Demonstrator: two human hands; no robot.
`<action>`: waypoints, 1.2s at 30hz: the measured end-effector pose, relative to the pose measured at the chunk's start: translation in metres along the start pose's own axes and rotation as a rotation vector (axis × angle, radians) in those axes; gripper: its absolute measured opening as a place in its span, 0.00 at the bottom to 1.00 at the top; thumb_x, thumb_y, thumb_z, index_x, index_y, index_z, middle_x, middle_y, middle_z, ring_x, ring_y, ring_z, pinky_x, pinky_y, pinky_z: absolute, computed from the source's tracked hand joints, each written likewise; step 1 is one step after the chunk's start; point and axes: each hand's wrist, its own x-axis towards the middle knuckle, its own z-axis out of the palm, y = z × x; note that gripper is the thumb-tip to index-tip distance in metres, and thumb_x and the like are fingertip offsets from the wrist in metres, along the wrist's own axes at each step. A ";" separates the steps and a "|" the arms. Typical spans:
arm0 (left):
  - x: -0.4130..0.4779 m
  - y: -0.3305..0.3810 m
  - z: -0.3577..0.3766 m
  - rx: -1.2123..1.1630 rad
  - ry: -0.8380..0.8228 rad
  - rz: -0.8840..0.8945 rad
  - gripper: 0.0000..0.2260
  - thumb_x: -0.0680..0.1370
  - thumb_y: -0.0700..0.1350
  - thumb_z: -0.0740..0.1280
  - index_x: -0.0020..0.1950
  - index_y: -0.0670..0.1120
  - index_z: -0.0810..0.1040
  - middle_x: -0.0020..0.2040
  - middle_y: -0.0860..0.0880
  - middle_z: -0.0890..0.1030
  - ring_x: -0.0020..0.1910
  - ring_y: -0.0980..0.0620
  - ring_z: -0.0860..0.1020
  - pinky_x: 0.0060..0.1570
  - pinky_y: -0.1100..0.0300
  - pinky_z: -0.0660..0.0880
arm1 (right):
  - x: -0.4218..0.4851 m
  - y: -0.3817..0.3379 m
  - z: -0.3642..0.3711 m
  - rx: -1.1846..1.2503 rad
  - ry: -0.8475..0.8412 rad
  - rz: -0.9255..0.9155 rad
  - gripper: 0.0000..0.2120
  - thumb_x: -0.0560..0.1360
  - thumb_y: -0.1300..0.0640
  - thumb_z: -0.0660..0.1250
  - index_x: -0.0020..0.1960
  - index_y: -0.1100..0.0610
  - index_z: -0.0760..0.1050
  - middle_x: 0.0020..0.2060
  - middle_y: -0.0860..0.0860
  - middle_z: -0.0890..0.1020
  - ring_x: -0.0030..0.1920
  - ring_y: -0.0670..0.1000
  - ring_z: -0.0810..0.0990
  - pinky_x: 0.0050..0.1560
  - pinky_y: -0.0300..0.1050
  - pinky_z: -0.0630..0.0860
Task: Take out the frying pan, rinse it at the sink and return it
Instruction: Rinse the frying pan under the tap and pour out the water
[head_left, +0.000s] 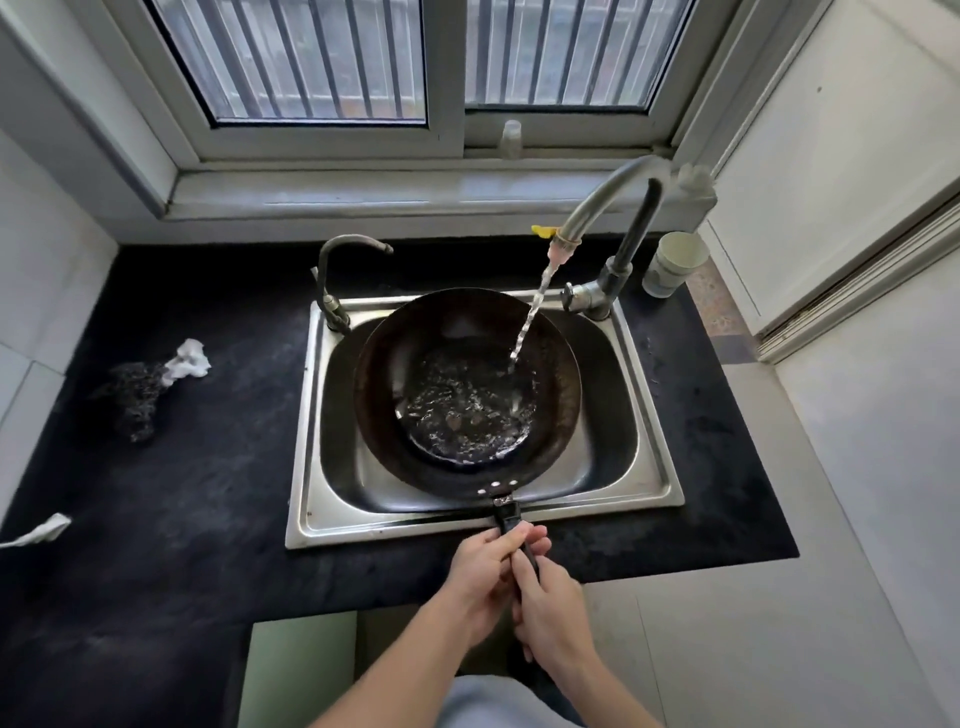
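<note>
A black countertop (182, 467) carries a steel sink (654, 467) set toward its back right. The frying pan (467, 322) lies in the basin, its handle (506, 514) crossing the sink's front edge, and the tall faucet (613, 208) at the back right corner pours water (530, 322) into it. The left hand (480, 577) and right hand (550, 608) both curl tightly round the handle, while a cup (672, 265) stands at the counter's back right corner and a scouring pad (135, 395) lies near its left edge.
</note>
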 end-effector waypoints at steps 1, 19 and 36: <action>0.000 0.001 0.003 -0.018 -0.009 0.011 0.10 0.79 0.41 0.66 0.55 0.36 0.82 0.50 0.40 0.85 0.50 0.47 0.83 0.41 0.60 0.80 | 0.000 -0.002 -0.004 0.005 -0.004 -0.013 0.17 0.81 0.49 0.61 0.35 0.50 0.76 0.26 0.49 0.78 0.27 0.46 0.76 0.33 0.49 0.73; 0.000 -0.012 0.011 -0.024 -0.005 0.108 0.09 0.79 0.39 0.66 0.56 0.36 0.79 0.49 0.43 0.83 0.43 0.48 0.80 0.42 0.55 0.79 | 0.002 0.003 -0.022 -0.093 -0.089 -0.058 0.17 0.81 0.50 0.61 0.35 0.51 0.74 0.24 0.50 0.78 0.23 0.45 0.75 0.29 0.46 0.73; 0.012 0.009 0.037 0.001 0.002 0.139 0.04 0.79 0.40 0.67 0.46 0.40 0.78 0.36 0.44 0.81 0.36 0.47 0.78 0.37 0.55 0.74 | 0.020 -0.026 -0.040 -0.065 -0.095 -0.067 0.18 0.82 0.52 0.60 0.35 0.56 0.74 0.23 0.51 0.77 0.19 0.45 0.73 0.23 0.39 0.70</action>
